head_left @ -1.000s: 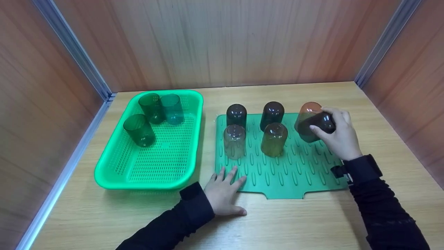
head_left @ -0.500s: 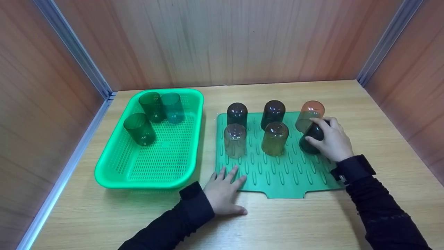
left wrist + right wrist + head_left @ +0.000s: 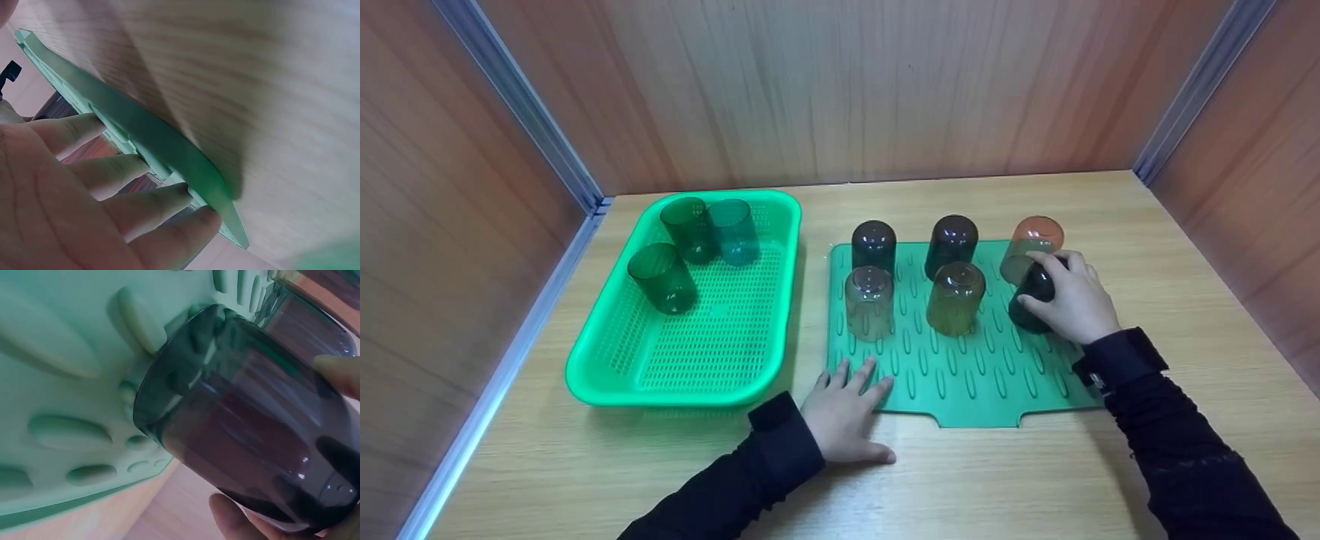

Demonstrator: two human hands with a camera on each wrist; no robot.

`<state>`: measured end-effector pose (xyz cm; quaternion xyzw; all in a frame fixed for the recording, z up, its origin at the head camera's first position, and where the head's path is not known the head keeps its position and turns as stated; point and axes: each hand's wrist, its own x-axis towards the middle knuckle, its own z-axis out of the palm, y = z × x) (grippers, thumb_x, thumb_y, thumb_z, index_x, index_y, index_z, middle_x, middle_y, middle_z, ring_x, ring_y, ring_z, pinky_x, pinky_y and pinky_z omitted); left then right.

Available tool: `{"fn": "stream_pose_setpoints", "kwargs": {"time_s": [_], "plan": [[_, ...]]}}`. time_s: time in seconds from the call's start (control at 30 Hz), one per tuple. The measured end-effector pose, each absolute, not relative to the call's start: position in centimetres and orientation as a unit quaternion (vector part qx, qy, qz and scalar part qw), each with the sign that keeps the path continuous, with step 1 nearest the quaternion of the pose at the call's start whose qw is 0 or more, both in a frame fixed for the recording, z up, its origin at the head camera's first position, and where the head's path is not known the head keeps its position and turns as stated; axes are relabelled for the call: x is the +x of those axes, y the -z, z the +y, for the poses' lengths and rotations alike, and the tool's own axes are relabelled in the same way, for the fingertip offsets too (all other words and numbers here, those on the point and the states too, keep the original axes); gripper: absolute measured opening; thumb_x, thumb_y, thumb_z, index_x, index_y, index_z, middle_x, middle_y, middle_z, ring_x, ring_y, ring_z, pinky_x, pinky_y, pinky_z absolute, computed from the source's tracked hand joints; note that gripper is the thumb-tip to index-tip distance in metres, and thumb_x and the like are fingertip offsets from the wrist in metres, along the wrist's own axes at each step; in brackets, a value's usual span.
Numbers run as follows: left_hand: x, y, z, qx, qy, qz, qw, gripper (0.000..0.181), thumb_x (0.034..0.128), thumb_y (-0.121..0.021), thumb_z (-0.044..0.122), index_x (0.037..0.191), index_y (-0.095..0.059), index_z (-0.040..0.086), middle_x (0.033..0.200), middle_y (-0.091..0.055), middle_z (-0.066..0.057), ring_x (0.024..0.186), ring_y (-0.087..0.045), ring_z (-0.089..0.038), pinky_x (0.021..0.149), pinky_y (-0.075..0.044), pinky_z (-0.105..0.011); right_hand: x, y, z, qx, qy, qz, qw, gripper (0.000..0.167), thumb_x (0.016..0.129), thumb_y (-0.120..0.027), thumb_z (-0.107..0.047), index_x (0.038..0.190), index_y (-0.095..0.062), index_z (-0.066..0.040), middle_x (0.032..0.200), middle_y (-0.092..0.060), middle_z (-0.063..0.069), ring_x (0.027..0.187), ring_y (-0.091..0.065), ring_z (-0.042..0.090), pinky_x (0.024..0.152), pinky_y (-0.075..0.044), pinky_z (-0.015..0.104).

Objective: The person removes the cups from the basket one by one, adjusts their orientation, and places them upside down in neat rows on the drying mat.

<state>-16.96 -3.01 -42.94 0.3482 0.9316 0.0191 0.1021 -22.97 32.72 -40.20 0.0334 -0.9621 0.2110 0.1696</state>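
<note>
My right hand point(image 3: 1078, 301) grips a dark, see-through cup point(image 3: 1033, 300) between thumb and fingers, its mouth down on the ribbed green mat point(image 3: 982, 382). In the right wrist view the dark cup's point(image 3: 242, 422) rim meets the mat's raised ribs. Just behind it stands an orange cup point(image 3: 1039, 234), partly covered by the hand. My left hand point(image 3: 844, 420) lies with fingers spread, fingertips on the mat's front left edge and thumb on the table. Upside down on the mat are a clear cup point(image 3: 870, 304), an amber cup point(image 3: 956, 300) and two dark cups point(image 3: 952, 244).
Left of the mat stands a green perforated basket point(image 3: 682, 397). Inside it are two green cups point(image 3: 662, 279) and a teal cup point(image 3: 733, 232), all leaning. Wooden panels point(image 3: 847, 90) close off the back and both sides of the table point(image 3: 960, 480).
My right hand has brought the dark cup down toward the front, turning it from tilted to upside down on the mat. The left hand has stayed in place.
</note>
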Motion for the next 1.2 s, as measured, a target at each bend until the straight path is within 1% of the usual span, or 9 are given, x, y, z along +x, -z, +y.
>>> {"fn": "stream_pose_setpoints", "kwargs": {"time_s": [0.3,0.53,0.73,0.83,0.93,1.1,1.2], "plan": [[-17.0,42.8,-3.0,0.343,-0.015,0.933,0.112,0.101,0.0700,-0.059,0.075,0.150,-0.028,0.022,0.156,-0.018,-0.014,0.136,-0.021,-0.048,0.103,-0.027,-0.062,-22.9,39.9,32.5,0.025,-0.225,-0.959,0.173,0.064,0.080,-0.074,-0.027,0.136,-0.048,-0.009,0.129,-0.041,0.030,0.111,-0.041,0.049,0.084,-0.037,0.063],[-16.9,42.8,-2.8,0.342,-0.015,0.933,0.113,0.100,0.0705,-0.059,0.075,0.150,-0.027,0.023,0.156,-0.018,-0.014,0.137,-0.021,-0.047,0.104,-0.027,-0.060,-22.8,39.0,31.9,0.025,-0.244,-0.940,0.237,0.062,0.083,-0.071,-0.027,0.137,-0.046,-0.011,0.126,-0.043,0.030,0.113,-0.041,0.048,0.087,-0.034,0.063],[-16.9,42.6,-2.8,0.341,-0.012,0.934,0.102,0.098,0.0718,-0.058,0.075,0.149,-0.030,0.022,0.155,-0.021,-0.014,0.137,-0.023,-0.045,0.105,-0.029,-0.057,-22.4,37.8,29.8,0.062,-0.256,-0.925,0.275,0.054,0.084,-0.070,-0.022,0.133,-0.052,-0.006,0.127,-0.045,0.028,0.116,-0.041,0.048,0.093,-0.032,0.060],[-17.0,42.2,-2.9,0.343,-0.034,0.935,0.082,0.095,0.0737,-0.058,0.073,0.148,-0.032,0.019,0.154,-0.023,-0.016,0.136,-0.024,-0.046,0.106,-0.029,-0.055,-22.1,37.4,28.3,0.090,-0.255,-0.920,0.282,0.051,0.084,-0.071,-0.022,0.129,-0.054,-0.005,0.128,-0.047,0.026,0.117,-0.042,0.046,0.095,-0.032,0.058],[-17.3,41.3,-3.0,0.343,-0.072,0.935,0.047,0.089,0.0768,-0.059,0.068,0.147,-0.035,0.018,0.153,-0.026,-0.017,0.135,-0.026,-0.046,0.106,-0.030,-0.055,-21.9,37.1,26.7,0.114,-0.260,-0.916,0.285,0.050,0.083,-0.072,-0.022,0.128,-0.055,-0.006,0.127,-0.048,0.024,0.119,-0.043,0.043,0.097,-0.033,0.057],[-17.9,38.9,-3.5,0.352,-0.131,0.927,-0.014,0.080,0.0833,-0.057,0.061,0.146,-0.035,0.017,0.152,-0.028,-0.013,0.136,-0.026,-0.044,0.107,-0.027,-0.056,-21.6,37.0,23.7,0.145,-0.271,-0.913,0.269,0.056,0.084,-0.071,-0.024,0.134,-0.050,-0.010,0.127,-0.051,0.020,0.118,-0.047,0.038,0.094,-0.039,0.055],[-18.3,37.5,-4.2,0.349,-0.151,0.923,-0.055,0.078,0.0852,-0.055,0.061,0.146,-0.035,0.017,0.152,-0.030,-0.013,0.137,-0.026,-0.043,0.106,-0.027,-0.057,-21.3,37.1,21.8,0.167,-0.278,-0.911,0.255,0.060,0.085,-0.071,-0.026,0.137,-0.047,-0.011,0.130,-0.051,0.017,0.120,-0.046,0.034,0.096,-0.040,0.052]]}}
